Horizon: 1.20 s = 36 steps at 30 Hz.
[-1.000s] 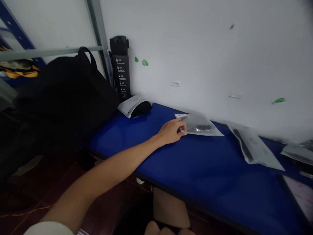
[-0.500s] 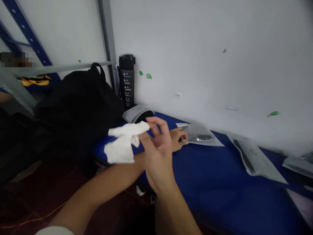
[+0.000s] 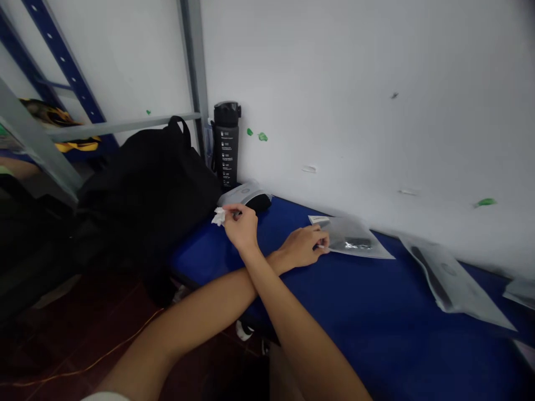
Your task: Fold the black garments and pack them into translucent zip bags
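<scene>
My arms cross over the blue tabletop point(image 3: 355, 312), the right forearm on top. My right hand point(image 3: 242, 228) pinches a small crumpled white tissue point(image 3: 218, 216) near the far left part of the surface. My left hand point(image 3: 304, 246) rests farther right, its fingers curled closed on the near left corner of a clear plastic bag point(image 3: 343, 231). Inside that bag lies a small dark shiny item point(image 3: 358, 243). Just behind the right hand is another plastic pouch point(image 3: 242, 193) with a black object point(image 3: 259, 203) in it.
A black bottle point(image 3: 226, 150) stands against the white wall point(image 3: 334, 83), beside a black backpack point(image 3: 146, 178) and a metal frame post point(image 3: 194, 61). Another pouch point(image 3: 457, 281) lies to the right. An orange cable point(image 3: 104, 352) runs over the floor.
My right hand has moved away from me, lower toward the tabletop. The tissue, hanging spread before, is now bunched up small. My left hand has stayed on the bag.
</scene>
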Available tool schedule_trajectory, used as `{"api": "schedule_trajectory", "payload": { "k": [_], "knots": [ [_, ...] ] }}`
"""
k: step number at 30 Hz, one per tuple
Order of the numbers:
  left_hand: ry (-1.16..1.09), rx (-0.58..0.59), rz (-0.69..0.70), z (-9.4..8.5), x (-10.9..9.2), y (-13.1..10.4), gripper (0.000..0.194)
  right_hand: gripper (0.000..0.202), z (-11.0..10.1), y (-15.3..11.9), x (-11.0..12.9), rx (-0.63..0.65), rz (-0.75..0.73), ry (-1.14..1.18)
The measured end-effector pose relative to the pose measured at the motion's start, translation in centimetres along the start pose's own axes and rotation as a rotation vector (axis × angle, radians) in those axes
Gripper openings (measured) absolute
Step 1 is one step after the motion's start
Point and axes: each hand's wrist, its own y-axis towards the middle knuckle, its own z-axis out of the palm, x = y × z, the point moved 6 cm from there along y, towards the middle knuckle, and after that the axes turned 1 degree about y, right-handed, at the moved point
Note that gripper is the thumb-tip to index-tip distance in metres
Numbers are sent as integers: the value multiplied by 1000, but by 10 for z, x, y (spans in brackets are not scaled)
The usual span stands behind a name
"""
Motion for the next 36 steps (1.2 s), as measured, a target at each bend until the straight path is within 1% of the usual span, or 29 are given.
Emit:
{"api": "schedule_trajectory", "payload": {
  "k": [4,7,10,12,14,17,22,25,26,30,33,36],
  "knots": [
    [-8,0,19,1,-1,0,6,29,-1,-5,6,71,-72,-290],
    [-2,8,10,1,-1,0,7,28,5,-13,17,123,-172,-556],
    [4,9,-3,0,-1,0,8,30,11,-18,27,149,-264,-822],
    [3,1,-9,-1,-1,0,8,31,13,-19,31,156,-319,-937],
    [3,-5,-20,-2,-1,1,7,30,13,-18,32,162,-346,-983],
    [13,3,-39,-1,0,1,6,23,11,-16,29,158,-347,-939],
    [12,6,-31,-1,-1,1,5,21,15,-14,22,201,-322,-805],
    [10,9,-43,-2,-1,1,6,18,17,-10,22,191,-304,-734],
    [9,12,-46,-2,-1,2,6,18,18,-9,23,186,-303,-713],
    [8,19,-56,-3,-1,2,6,33,22,-3,27,212,-301,-583],
    [5,28,-71,-4,-1,2,6,35,24,1,25,224,-296,-470],
    [3,23,-63,-5,-1,2,7,39,25,3,20,228,-271,-496]
  ]
}}
